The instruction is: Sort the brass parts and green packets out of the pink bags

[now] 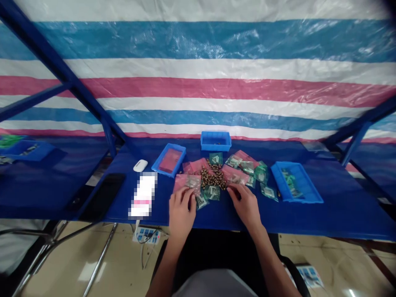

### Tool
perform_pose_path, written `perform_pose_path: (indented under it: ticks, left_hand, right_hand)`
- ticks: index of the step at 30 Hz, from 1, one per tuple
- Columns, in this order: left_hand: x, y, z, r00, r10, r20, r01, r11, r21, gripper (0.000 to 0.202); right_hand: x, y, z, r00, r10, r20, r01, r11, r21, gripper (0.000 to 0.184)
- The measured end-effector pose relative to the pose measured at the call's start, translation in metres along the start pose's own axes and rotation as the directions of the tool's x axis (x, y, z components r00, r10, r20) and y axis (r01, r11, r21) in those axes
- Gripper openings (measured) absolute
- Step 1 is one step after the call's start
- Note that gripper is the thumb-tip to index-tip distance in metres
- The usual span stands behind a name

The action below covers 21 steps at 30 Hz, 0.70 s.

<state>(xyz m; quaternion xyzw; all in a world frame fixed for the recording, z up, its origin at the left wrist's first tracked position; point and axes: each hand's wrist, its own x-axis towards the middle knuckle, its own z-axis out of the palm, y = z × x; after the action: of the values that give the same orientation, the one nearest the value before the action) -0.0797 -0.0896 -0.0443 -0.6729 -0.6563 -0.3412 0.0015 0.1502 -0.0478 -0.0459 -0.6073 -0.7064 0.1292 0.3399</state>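
A heap of small brass-coloured metal pieces (213,178) lies on the blue table, ringed by small pink and green plastic bags. My left hand (182,206) rests at the near edge of a pink bag (182,181) with metal parts in it. Its fingers are bent and apart, and the thumb stands off from them. Beside it are two green bags (212,192) of metal parts. At the heap's right edge, my right hand (246,204) has thumb and index finger close together. Anything between those fingertips is too small to make out.
Blue trays stand left (169,160), behind (215,146) and right (305,194) of the heap; the left one holds pink bags, the right one green bags. A white case (140,166), a pixelated phone-like shape (144,194) with a cable, and a black slab (103,196) lie left. Blue frame bars flank the table.
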Motion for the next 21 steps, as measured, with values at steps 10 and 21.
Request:
perform_pose_path:
  ticks: [10,21]
  left_hand:
    - [0.000,0.000,0.000,1.000,0.010,-0.008,-0.010,1.000,-0.010,0.025]
    - [-0.001,-0.001,0.001,1.000,0.012,-0.001,-0.012,1.000,-0.001,0.025]
  right_hand:
    - [-0.001,-0.004,0.011,0.995,-0.087,0.038,0.093,0.979,-0.184,0.022]
    - [-0.034,-0.025,-0.058,0.947,-0.091,-0.309,0.100,0.995,0.015,0.024]
